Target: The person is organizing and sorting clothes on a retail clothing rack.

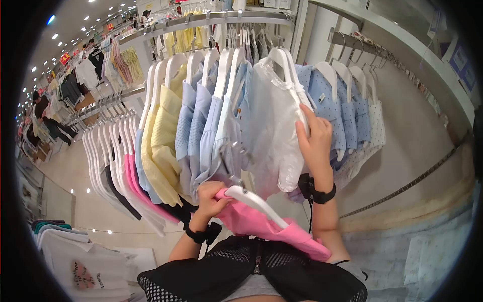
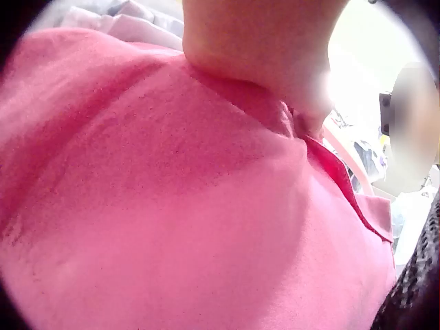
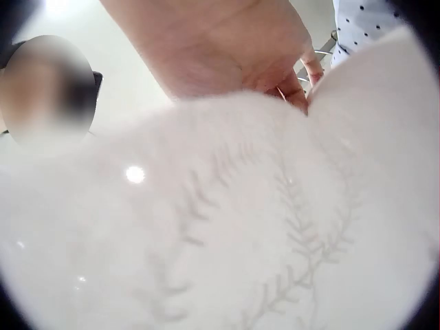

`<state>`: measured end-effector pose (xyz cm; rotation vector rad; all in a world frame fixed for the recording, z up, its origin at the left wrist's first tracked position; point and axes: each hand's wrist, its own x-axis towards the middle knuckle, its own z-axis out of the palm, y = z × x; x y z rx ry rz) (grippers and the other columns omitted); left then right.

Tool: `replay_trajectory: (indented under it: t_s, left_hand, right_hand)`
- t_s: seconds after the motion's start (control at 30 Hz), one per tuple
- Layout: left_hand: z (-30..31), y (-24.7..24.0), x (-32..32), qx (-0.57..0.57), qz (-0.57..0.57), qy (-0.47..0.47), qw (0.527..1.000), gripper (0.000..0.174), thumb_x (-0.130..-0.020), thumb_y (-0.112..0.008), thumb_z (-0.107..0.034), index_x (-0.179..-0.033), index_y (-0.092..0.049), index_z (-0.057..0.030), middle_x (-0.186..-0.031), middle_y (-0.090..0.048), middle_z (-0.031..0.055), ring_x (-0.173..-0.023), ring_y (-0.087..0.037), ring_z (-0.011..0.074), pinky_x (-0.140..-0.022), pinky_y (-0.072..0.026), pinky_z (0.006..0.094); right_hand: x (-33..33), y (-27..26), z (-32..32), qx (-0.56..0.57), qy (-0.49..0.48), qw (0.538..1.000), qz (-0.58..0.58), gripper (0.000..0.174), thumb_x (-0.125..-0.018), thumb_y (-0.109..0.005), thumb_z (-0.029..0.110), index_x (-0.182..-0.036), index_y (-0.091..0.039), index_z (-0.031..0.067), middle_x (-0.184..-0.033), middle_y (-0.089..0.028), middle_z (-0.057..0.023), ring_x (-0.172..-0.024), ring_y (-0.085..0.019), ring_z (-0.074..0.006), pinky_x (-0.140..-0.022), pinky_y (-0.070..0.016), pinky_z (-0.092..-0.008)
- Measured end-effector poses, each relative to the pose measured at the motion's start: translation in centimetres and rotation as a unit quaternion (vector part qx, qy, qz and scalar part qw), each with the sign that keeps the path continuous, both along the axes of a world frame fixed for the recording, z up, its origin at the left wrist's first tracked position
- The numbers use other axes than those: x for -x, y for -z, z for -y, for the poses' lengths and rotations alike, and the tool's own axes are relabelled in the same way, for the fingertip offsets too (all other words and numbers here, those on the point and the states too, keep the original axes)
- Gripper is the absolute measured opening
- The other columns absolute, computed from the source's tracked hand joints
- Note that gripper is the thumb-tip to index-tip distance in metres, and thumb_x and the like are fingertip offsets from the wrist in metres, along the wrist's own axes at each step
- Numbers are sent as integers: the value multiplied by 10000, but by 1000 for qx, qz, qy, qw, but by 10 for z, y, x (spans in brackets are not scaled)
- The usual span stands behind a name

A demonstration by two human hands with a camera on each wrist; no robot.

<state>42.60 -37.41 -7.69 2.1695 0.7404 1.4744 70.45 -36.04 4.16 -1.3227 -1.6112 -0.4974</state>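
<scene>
My left hand (image 1: 212,198) grips the shoulder of a pink shirt (image 1: 256,221) together with the end of its white hanger (image 1: 257,204), held in front of my chest. In the left wrist view the pink cloth (image 2: 172,199) fills most of the picture below the hand. On the rail, my right hand (image 1: 317,138) pinches the shoulder edge of a sheer white blouse (image 1: 274,121), its thumb on the near side. The right wrist view shows the blouse's stitched leaf pattern (image 3: 295,227) close up, with the fingertips (image 3: 315,72) at its upper edge.
Blue and yellow tops (image 1: 168,131) hang left of the blouse on the metal rail (image 1: 211,19). Dotted blue shirts (image 1: 324,93) hang to its right. A lower rack with white hangers (image 1: 103,146) stands at the left, and folded white shirts (image 1: 75,261) lie below it.
</scene>
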Motion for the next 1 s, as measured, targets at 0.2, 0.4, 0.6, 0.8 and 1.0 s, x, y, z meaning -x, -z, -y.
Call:
replay_trajectory:
  t_s: [0.2,0.4,0.6,0.8,1.0]
  left_hand:
    - [5,-2,-47,-11,-47,85,995,295,-656,-766,-310,-688,-624,-54,-579,-522,120,-523,-519,305,-498,-375,377]
    - [-3,-8,-116,-46,-62,179,981,301,-677,-763,-326,-698,-616,-64,-578,-521,105,-537,-526,295,-512,-369,384]
    - [-32,-14,-160,-104,-20,172,979,293,-655,-762,-299,-713,-608,-56,-608,-538,95,-595,-548,282,-603,-396,368]
    - [-42,-20,-149,-171,-34,105,979,305,-627,-741,-288,-711,-569,-49,-657,-496,63,-637,-483,251,-652,-349,355]
    - [-45,-28,-117,-124,-43,51,990,295,-691,-706,-293,-752,-563,-43,-734,-496,78,-733,-467,272,-716,-348,359]
  right_hand:
    - [-13,21,90,115,-188,970,-105,336,-838,-594,122,-1152,-585,1,-815,-577,-120,-817,-553,-275,-825,-409,-332]
    - [-49,53,182,246,-298,899,-204,423,-904,-499,327,-1015,-595,-70,-851,-613,-136,-793,-582,-255,-746,-440,-322]
    - [-61,57,243,300,-262,869,-293,633,-791,-650,424,-1165,-540,-74,-984,-622,-184,-854,-605,-293,-800,-448,-376]
    - [-60,95,237,382,-275,860,-196,577,-701,-729,212,-1164,-511,-54,-1003,-590,-210,-846,-592,-354,-773,-467,-391]
    - [-34,100,210,369,-294,848,-242,365,-719,-705,115,-1015,-560,-41,-854,-585,-186,-762,-591,-350,-698,-477,-372]
